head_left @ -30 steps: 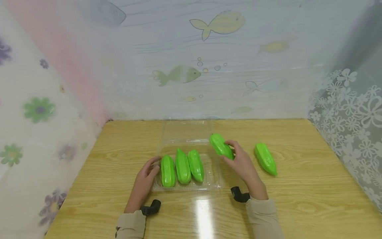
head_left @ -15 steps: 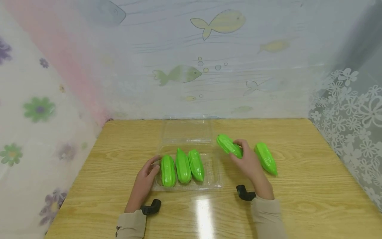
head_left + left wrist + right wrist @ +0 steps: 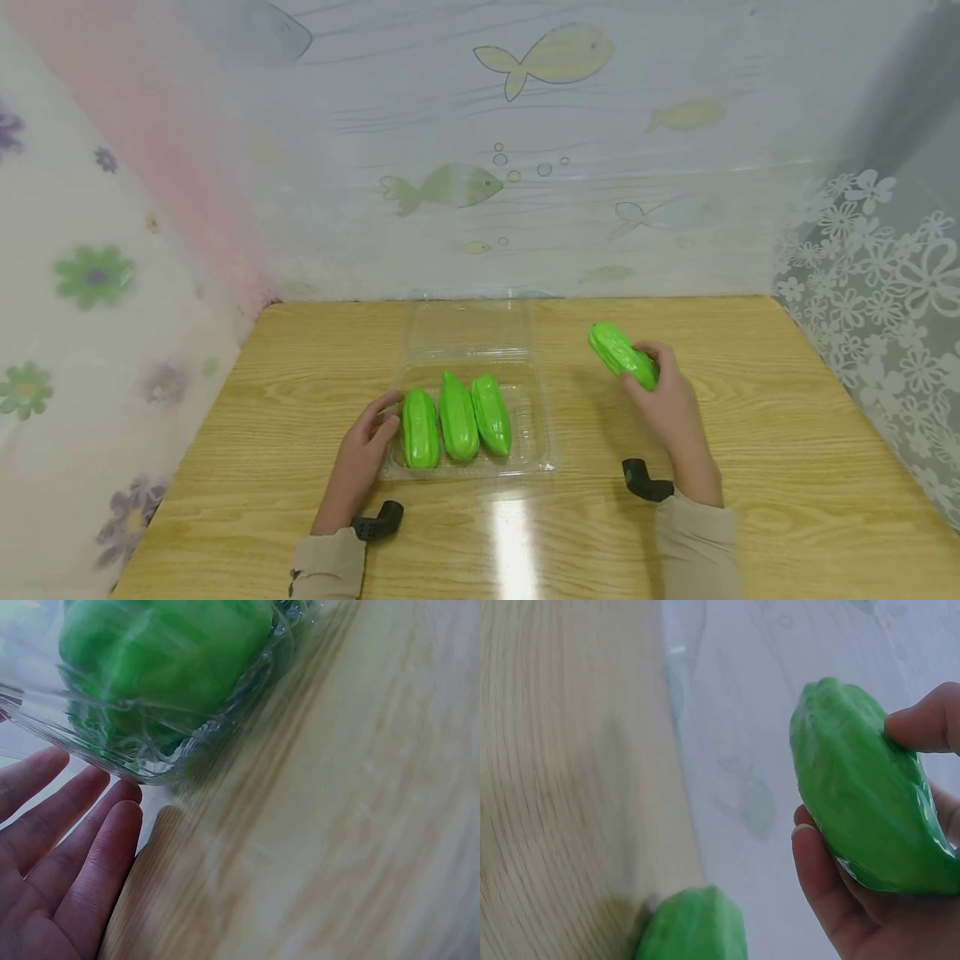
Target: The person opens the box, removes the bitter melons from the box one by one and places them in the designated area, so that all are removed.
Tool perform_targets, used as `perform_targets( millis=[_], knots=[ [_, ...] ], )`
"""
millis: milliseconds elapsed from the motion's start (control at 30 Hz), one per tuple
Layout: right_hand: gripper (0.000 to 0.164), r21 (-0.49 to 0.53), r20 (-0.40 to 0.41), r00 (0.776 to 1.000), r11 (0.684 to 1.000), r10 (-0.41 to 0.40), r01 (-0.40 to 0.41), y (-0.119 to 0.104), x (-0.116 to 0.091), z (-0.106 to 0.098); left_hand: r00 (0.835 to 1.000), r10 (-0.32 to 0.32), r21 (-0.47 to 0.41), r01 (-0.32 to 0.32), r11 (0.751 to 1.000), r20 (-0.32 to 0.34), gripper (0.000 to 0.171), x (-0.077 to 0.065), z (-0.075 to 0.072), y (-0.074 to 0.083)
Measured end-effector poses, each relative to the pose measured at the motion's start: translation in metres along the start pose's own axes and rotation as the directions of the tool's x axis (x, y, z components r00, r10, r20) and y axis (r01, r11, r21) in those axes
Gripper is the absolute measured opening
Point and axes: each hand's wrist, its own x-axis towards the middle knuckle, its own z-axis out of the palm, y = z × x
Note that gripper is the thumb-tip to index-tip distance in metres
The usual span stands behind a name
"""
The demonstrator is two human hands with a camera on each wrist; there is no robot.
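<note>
My right hand [image 3: 672, 417] grips a shiny, ridged green gourd [image 3: 617, 348] above the table, to the right of a clear plastic clamshell box [image 3: 532, 425]. In the right wrist view the thumb and fingers pinch its sides. Three similar gourds lie side by side in the box: a left one [image 3: 421, 429], a middle one [image 3: 458, 417] and a right one [image 3: 492, 415]. Against the box's left side rests my left hand [image 3: 362, 454], its fingertips touching the plastic in the left wrist view. Another gourd [image 3: 694, 926] shows below the held one; in the head view my right hand hides it.
The box's lid [image 3: 471, 327] lies folded back toward the wall. The wooden table [image 3: 780, 467] meets a wall [image 3: 570, 217] with fish drawings at its back edge. Black wrist devices [image 3: 378, 522] sit by both wrists.
My right hand has carried the gripped gourd rightward, away from the box, until it covers the gourd on the table in the head view. My left hand has stayed in place.
</note>
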Motion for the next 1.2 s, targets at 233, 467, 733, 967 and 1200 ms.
perform_targets(
  millis=[233, 467, 733, 967, 1200],
  knots=[
    [0.050, 0.005, -0.055, 0.996, 0.998, 0.066, -0.066, 0.013, -0.003, -0.017, 1.000, 0.002, -0.005, -0.002, 1.000, 0.005, 0.040, 0.000, 0.000, -0.001],
    [0.052, 0.037, -0.083, 0.987, 0.990, 0.140, -0.137, 0.020, -0.006, -0.029, 1.000, 0.005, 0.001, -0.005, 1.000, 0.003, 0.042, 0.001, -0.001, -0.001],
    [0.059, 0.045, -0.102, 0.977, 0.982, 0.185, -0.181, 0.028, -0.007, -0.037, 1.000, 0.007, 0.011, -0.007, 1.000, 0.000, 0.041, 0.000, -0.001, 0.000],
    [0.061, 0.054, -0.119, 0.965, 0.972, 0.234, -0.229, 0.035, -0.009, -0.041, 1.000, 0.010, 0.016, -0.010, 1.000, 0.010, 0.042, 0.001, -0.001, 0.000],
    [0.062, 0.097, -0.139, 0.945, 0.954, 0.295, -0.283, 0.040, -0.010, -0.043, 1.000, 0.008, 0.002, -0.008, 1.000, 0.003, 0.041, 0.001, -0.001, 0.000]
  ],
)
